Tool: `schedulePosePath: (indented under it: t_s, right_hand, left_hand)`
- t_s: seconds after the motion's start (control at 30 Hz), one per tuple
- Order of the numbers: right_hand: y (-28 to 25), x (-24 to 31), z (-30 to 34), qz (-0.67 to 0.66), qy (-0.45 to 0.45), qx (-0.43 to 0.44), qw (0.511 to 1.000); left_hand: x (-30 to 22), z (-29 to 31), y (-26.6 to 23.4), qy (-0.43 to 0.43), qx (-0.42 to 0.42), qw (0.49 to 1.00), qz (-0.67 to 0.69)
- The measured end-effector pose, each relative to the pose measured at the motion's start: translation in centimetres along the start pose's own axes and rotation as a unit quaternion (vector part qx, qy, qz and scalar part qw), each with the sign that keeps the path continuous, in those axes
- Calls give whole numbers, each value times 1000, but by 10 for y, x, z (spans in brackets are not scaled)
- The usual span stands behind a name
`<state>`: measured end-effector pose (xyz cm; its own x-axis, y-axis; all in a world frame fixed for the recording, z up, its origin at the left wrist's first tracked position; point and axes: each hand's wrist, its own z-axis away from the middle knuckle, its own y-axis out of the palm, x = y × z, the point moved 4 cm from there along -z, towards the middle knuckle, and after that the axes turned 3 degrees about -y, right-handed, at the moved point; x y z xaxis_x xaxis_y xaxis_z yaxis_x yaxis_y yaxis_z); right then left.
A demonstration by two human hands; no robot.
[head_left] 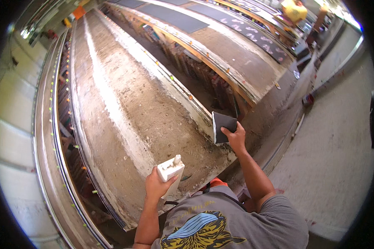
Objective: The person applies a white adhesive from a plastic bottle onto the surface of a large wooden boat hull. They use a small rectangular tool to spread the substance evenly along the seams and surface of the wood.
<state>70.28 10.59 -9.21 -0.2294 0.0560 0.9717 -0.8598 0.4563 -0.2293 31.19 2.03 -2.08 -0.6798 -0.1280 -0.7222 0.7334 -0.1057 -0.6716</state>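
My left hand [156,184] is wrapped round a white plastic jug [171,169] with a narrow neck at its top. I hold it upright over the near end of a long, stained table [139,120]. In my right hand [237,139] is a flat, dark grey rectangular piece [223,123] with a white edge, gripped with the thumb on its face. It is held up by the table's right near corner. What this piece is made of, I cannot tell.
A second long table [237,54] runs along the right, with dark sheets and patterned fabric [253,37] on it. A narrow table [50,137] lies to the left. Small coloured clips dot the rails. A person in yellow [294,11] stands far right. A can [307,99] is by the right wall.
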Motion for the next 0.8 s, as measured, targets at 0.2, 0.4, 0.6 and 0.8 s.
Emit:
schedulePosePath:
  t_s: [0.2, 0.4, 0.6, 0.8]
  right_hand:
    - [47, -11, 2, -22, -6, 101, 995]
    - [42, 17, 16, 26, -41, 151, 987]
    - [20, -7, -33, 104, -52, 130, 985]
    - [35, 1, -80, 68, -68, 201, 975]
  left_hand:
    - [15, 16, 11, -51, -66, 996, 19]
    - [37, 12, 21, -78, -84, 993, 0]
    - [12, 4, 30, -113, -88, 989, 46]
    - [-1, -22, 68, -148, -111, 981, 52]
